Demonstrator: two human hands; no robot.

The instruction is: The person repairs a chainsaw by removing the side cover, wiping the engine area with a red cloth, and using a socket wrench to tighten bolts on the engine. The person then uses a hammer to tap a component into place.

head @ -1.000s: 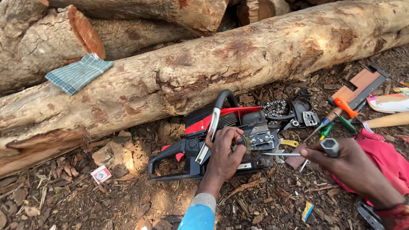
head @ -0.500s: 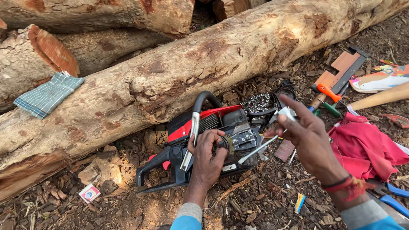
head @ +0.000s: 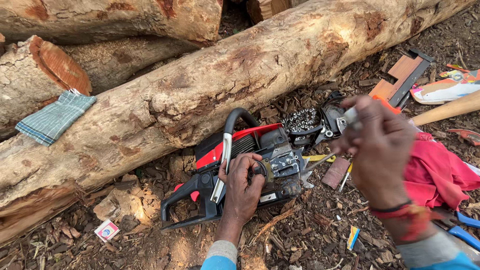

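Since the earlier frame the right hand (head: pixel 381 150) had risen from the chainsaw (head: pixel 240 172) toward the camera, closed on a small pale part (head: pixel 351 116) too blurred to identify; the saw, red and black with its side cover off and a grey handle bar, lay on bark chips beside the long log (head: pixel 200 95); the left hand (head: pixel 242 186) rested on its body, fingers curled around a round black part; the loose chain (head: pixel 300 120) lay behind, a red cloth (head: pixel 435 175) to the right.

Blue sleeves, grey cuffs, red wrist thread (head: pixel 400 209)
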